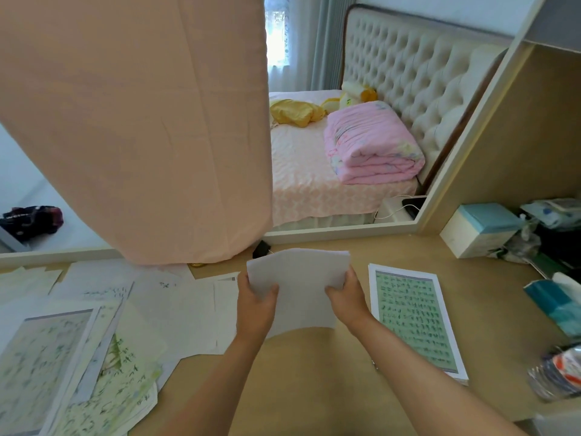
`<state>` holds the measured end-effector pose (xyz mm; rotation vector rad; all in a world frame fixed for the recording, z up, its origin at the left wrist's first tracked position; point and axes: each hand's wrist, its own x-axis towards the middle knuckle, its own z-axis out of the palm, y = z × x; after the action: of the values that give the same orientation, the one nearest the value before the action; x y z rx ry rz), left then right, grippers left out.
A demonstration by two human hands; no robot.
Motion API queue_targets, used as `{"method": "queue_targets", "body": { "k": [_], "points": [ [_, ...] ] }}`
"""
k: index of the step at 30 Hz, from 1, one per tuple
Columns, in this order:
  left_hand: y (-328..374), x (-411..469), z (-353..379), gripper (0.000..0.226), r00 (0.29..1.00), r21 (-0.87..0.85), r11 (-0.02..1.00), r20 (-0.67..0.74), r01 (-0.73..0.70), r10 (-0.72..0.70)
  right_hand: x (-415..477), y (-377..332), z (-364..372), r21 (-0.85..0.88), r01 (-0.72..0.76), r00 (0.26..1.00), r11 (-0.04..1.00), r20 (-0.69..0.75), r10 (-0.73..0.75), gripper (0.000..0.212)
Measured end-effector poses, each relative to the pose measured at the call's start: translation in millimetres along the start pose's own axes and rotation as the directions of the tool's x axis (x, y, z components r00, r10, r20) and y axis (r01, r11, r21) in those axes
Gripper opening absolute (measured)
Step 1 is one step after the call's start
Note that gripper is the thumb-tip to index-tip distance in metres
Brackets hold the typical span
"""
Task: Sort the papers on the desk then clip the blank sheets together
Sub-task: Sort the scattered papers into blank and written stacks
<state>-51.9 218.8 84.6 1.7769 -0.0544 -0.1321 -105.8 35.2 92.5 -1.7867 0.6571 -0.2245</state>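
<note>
A small stack of blank white sheets is held upright above the middle of the wooden desk. My left hand grips its left edge and my right hand grips its right edge, thumbs on the near face. A green-printed written sheet lies flat to the right of my right hand. Loose papers, several of them written or printed, are spread over the left part of the desk. A black binder clip sits just behind the held sheets.
A pink cloth hangs over the mirror at the desk's back left. Boxes and clutter fill the back right corner. A tissue pack and a plastic bottle sit at the right edge.
</note>
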Motion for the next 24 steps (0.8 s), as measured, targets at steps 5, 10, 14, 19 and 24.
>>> {"method": "queue_targets", "body": {
  "k": [5,10,14,19,24],
  "points": [
    [-19,2,-7,0.036,0.998,0.163,0.986,0.053,-0.023,0.015,-7,12,8,-0.075,-0.055,0.998,0.996,-0.033,0.053,0.042],
    [-20,-2,-14,0.039,0.995,0.147,0.985,0.056,-0.089,0.081,-19,19,14,-0.073,-0.094,0.992,0.993,-0.089,0.088,0.055],
    [-47,5,-18,0.039,0.967,0.311,0.950,0.247,-0.020,-0.061,-32,23,20,-0.156,-0.127,0.992,0.980,-0.023,0.124,0.042],
    [-46,22,-14,0.016,0.940,0.349,0.935,0.333,-0.056,-0.068,-33,24,15,-0.240,-0.167,0.979,0.956,-0.153,0.133,0.019],
    [-11,32,29,0.027,0.833,0.362,0.930,0.493,0.065,-0.250,-17,36,-31,0.012,-0.301,0.897,0.954,-0.336,0.287,0.025]
  ]
}}
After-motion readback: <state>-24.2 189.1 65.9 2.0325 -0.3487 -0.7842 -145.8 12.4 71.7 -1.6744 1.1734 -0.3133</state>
